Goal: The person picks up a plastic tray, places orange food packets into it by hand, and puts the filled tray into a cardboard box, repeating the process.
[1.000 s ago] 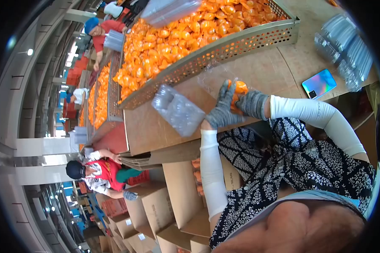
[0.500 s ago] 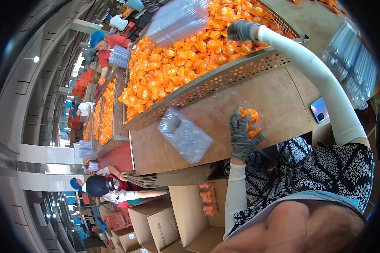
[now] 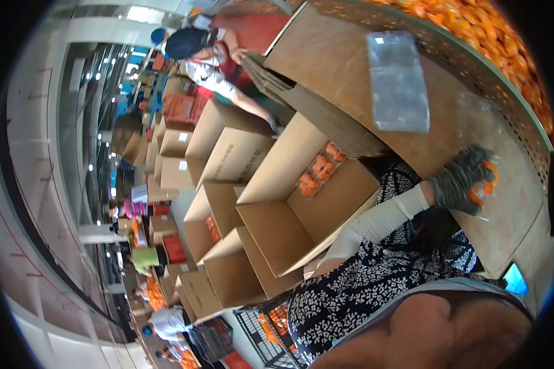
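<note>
From where I stand, the person's left hand (image 3: 460, 183), in a grey knitted glove, lies on top of a clear pack (image 3: 487, 184). The fingers are spread wide and curved down over it, so the hand has hold of the pack and presses it against the brown tabletop (image 3: 351, 67). The right hand is outside the view, so I cannot tell what it does. I think this hold needs a light and even pressure. The plastic looks thin and smooth, it can slide on the tabletop or bend inward, and the fruit inside is soft. It seems better to keep the palm flat over the middle and let the fingertips catch the edges, not squeeze. The pack sits near the tabletop's edge, close to the person's body. It is transparent and shiny, and orange fruit (image 3: 477, 197) shows between the glove fingers. How many pieces are inside I cannot say, because the hand covers most of it. A stack of empty clear trays (image 3: 400, 80) lies at eleven o'clock from the hand. The perforated bin (image 3: 474, 61) runs past at one o'clock. An open carton (image 3: 301, 209) with similar filled packs (image 3: 317, 172) stands at nine o'clock, below the tabletop.
</note>
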A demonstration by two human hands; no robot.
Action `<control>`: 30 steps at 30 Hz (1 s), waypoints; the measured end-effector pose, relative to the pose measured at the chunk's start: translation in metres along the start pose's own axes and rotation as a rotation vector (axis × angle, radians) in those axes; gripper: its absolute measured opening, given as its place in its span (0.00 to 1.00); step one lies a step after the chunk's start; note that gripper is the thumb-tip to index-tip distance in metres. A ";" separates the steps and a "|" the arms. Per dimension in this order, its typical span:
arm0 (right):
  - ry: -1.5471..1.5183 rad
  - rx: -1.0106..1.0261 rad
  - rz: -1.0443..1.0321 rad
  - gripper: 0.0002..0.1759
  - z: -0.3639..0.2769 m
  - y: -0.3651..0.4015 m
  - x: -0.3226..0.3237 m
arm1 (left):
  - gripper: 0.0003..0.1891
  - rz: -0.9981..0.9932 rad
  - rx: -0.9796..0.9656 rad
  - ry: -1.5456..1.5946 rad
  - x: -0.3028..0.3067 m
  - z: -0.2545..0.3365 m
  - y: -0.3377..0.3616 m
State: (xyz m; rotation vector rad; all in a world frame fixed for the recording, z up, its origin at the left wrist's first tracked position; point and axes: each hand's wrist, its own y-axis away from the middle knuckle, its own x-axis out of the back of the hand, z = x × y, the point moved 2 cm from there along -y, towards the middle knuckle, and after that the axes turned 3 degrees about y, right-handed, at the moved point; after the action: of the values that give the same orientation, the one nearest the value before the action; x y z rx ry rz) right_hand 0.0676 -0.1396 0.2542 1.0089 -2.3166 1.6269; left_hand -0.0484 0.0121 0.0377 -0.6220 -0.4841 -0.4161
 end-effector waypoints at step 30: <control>1.093 -1.108 0.107 0.32 0.121 0.485 0.417 | 0.38 -0.019 -0.069 0.017 -0.002 0.008 -0.004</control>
State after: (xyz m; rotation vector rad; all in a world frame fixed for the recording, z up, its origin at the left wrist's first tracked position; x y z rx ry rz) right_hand -0.5065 -0.3369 0.0187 -0.2329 -1.8766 0.3947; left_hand -0.0549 0.0145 0.0442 -0.6807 -0.4609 -0.4574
